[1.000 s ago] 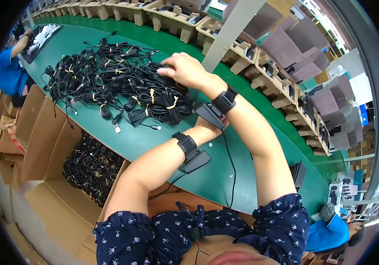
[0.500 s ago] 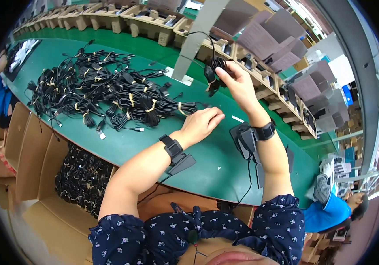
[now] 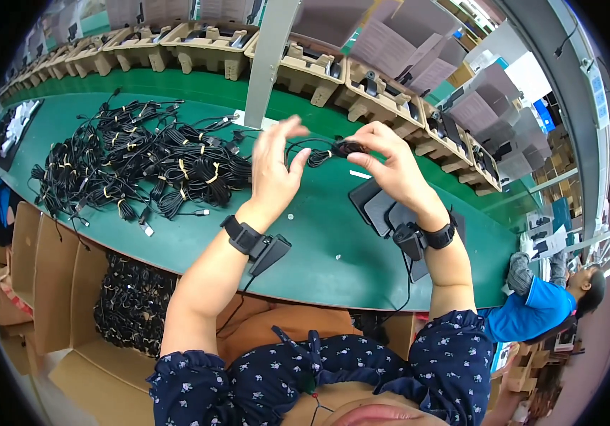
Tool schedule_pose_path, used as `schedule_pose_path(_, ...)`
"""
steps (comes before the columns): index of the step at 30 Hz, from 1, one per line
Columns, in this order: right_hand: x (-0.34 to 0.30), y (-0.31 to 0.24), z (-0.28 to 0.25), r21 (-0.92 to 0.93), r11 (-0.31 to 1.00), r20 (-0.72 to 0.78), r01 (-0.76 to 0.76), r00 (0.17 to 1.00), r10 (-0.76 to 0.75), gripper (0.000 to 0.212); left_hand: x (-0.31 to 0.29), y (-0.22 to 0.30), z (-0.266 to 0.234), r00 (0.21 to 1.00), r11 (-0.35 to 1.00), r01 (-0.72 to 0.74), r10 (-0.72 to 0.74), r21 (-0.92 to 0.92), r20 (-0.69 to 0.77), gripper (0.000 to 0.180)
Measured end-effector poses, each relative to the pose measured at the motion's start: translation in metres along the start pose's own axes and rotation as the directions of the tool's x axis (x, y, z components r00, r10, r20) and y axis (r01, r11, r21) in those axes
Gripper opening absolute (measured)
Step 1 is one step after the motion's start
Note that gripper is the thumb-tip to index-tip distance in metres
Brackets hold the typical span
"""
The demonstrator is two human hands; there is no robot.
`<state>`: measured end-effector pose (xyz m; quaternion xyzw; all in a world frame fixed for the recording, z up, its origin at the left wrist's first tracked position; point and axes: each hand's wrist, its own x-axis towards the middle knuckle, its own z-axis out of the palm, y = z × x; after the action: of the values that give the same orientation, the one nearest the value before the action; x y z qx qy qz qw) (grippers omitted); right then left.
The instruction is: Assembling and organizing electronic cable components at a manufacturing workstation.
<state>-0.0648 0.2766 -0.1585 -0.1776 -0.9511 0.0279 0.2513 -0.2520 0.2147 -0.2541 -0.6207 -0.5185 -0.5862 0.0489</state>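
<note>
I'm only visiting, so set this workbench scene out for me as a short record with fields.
Left hand: open above the table, holding nothing visible
Right hand: fingers at a black cable bundle; grip unclear
Table: green
Cable heap: black, many bundles tied, left of both hands
Cardboard box: open, lower left, more black cables inside
Tan trays: in a row beyond the table

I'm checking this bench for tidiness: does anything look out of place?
Slightly. Two black cable ends hang over the near edge of the green table, straying from the cable pile. A small white strip lies loose near the right hand, and two tiny pale bits lie nearer the person, looking like stray scraps.
</note>
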Motion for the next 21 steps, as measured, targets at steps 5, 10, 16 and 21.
schedule_pose_path(5, -0.005, 0.001, 0.026, 0.769, 0.536, 0.151, -0.350, 0.913, 0.379, 0.021, -0.013, 0.015, 0.026, 0.821, 0.268, 0.570, -0.141, -0.777, 0.553, 0.043)
schedule_pose_path(10, -0.006, -0.004, 0.039, 0.039, 0.997, -0.243, -0.062, 0.968, 0.070, 0.034, -0.022, 0.003, 0.022, 0.602, 0.147, 0.798, -0.158, -0.584, 0.783, 0.043)
schedule_pose_path(16, -0.011, 0.027, 0.042, 0.836, 0.520, -0.051, -0.176, 0.918, 0.393, 0.026, -0.027, 0.009, 0.034, 0.630, 0.607, 0.692, -0.244, -0.390, 0.737, 0.039)
schedule_pose_path(21, -0.013, 0.020, 0.037, 0.538, 0.807, -0.051, -0.244, 0.946, 0.320, 0.017, -0.029, 0.005, 0.032, 0.525, 0.546, 0.779, -0.297, -0.309, 0.798, 0.037)
